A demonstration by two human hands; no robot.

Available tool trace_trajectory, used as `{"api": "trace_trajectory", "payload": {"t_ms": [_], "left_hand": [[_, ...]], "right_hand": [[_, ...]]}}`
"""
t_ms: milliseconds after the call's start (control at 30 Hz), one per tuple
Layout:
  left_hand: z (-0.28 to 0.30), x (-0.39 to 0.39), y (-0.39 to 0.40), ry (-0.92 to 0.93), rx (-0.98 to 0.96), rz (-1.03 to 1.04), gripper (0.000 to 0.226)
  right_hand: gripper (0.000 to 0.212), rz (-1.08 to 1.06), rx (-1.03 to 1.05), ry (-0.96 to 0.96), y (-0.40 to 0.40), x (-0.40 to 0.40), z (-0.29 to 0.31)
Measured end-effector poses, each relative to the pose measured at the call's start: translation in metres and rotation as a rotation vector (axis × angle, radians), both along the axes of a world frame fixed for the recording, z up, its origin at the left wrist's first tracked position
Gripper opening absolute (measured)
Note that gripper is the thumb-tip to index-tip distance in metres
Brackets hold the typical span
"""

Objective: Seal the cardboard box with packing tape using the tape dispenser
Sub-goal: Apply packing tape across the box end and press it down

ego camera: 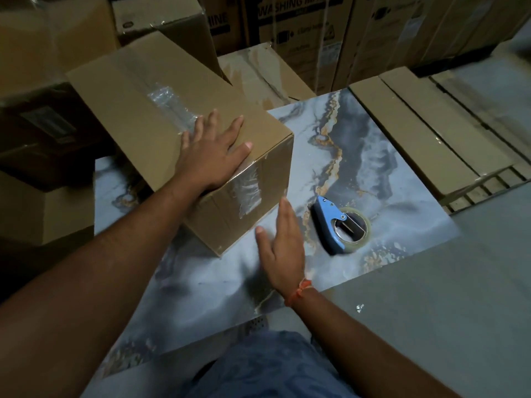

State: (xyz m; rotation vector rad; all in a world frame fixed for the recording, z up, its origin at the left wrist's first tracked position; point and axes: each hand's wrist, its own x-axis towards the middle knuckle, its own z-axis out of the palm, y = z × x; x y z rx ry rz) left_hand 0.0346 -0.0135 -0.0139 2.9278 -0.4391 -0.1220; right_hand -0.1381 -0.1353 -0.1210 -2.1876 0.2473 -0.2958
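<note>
One brown cardboard box [161, 116] at ten o'clock, clear tape already along its seam; my left hand [211, 150] flat on top, right hand [283, 242] open, empty; blue tape dispenser [337, 225] idle on the marble-patterned tabletop [373, 156] at three o'clock. Sealing looks nearly finished.

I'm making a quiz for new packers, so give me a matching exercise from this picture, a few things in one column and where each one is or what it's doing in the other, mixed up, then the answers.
Column one:
1. left hand
2. right hand
3. tape dispenser
4. cardboard box

Column two:
A. lying on the marbled surface, held by nobody
B. open and empty, between box and dispenser
C. taped along its top and down one side
D. pressed flat on the box top

Pairs: 1-D, 2-B, 3-A, 4-C
</note>
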Motion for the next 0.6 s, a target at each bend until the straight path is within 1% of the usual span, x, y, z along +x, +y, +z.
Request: {"api": "trace_trajectory", "payload": {"t_ms": [67, 133, 200, 267, 367, 467, 533, 600], "left_hand": [[0.000, 0.000, 0.000, 0.005, -0.001, 0.000, 0.067], [0.000, 0.001, -0.001, 0.014, 0.003, -0.005, 0.065], [0.000, 0.002, -0.001, 0.021, 0.020, -0.018, 0.065], [-0.001, 0.003, -0.001, 0.026, 0.038, -0.029, 0.066], [-0.002, 0.004, 0.000, 0.025, 0.029, -0.026, 0.067], [-0.003, 0.003, 0.000, 0.016, 0.024, -0.035, 0.068], [-0.003, 0.003, 0.000, 0.017, 0.022, -0.037, 0.068], [-0.002, 0.002, 0.001, 0.018, 0.020, -0.041, 0.068]], "right_hand": [[0.079, 0.057, 0.120, -0.065, 0.033, 0.015, 0.021], [0.083, 0.069, 0.256, -0.099, 0.063, 0.029, 0.039], [0.085, 0.017, 0.357, -0.118, 0.084, 0.039, 0.045], [0.085, -0.045, 0.403, -0.122, 0.096, 0.045, 0.033], [0.084, -0.091, 0.477, -0.029, 0.097, 0.051, 0.002], [0.077, -0.088, 0.558, 0.050, 0.095, 0.053, -0.019], [0.075, -0.093, 0.700, 0.160, 0.092, 0.052, -0.025], [0.074, -0.114, 0.843, 0.316, 0.085, 0.051, -0.028]]}}
